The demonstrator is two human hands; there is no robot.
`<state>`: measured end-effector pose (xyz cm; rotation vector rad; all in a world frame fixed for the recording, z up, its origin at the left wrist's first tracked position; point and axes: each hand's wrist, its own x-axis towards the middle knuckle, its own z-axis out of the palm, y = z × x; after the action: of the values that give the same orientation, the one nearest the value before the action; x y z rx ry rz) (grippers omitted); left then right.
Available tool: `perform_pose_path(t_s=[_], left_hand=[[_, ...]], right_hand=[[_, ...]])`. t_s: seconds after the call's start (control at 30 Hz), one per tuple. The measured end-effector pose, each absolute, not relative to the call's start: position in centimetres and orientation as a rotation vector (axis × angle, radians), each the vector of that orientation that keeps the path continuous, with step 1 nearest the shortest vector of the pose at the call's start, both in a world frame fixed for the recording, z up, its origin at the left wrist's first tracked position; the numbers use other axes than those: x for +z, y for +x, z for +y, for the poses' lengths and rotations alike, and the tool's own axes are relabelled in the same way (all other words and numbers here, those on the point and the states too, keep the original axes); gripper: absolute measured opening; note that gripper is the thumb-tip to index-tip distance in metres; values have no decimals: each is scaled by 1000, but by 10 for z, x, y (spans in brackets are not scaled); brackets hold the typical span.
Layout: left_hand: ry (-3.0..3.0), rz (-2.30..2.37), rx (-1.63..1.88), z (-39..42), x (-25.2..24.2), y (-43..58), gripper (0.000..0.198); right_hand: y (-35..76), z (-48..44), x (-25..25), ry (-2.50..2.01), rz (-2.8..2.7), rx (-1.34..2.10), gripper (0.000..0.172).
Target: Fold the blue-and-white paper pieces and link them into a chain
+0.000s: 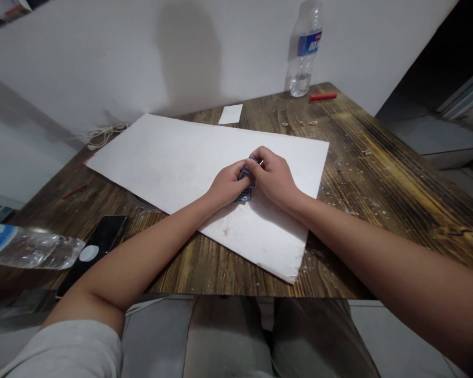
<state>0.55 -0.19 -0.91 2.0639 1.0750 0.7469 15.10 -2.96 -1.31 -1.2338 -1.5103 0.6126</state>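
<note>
Hands: left hand (226, 184) and right hand (270, 176) pinching, fingertips close together
Held: small blue-patterned piece (243, 196)
Place: steadied low over white board (153, 163)

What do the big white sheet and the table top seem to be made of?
The white sheet looks like matte foam board, judging by its thick, crumbling edge. The tabletop looks like stained wood with visible grain, lightly glossy; laminate is possible.

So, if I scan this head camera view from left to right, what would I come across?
A water bottle lying on its side → a black phone → the left hand → the right hand → an upright water bottle.
</note>
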Motion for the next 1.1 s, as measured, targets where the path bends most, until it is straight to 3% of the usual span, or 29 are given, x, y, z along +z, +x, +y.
perform_pose_path(t_s=[1.1], left_hand=[[2130,1107,723,-6,-6,6,18]], right_hand=[[149,-31,-13,-1267,-1543,621,20]])
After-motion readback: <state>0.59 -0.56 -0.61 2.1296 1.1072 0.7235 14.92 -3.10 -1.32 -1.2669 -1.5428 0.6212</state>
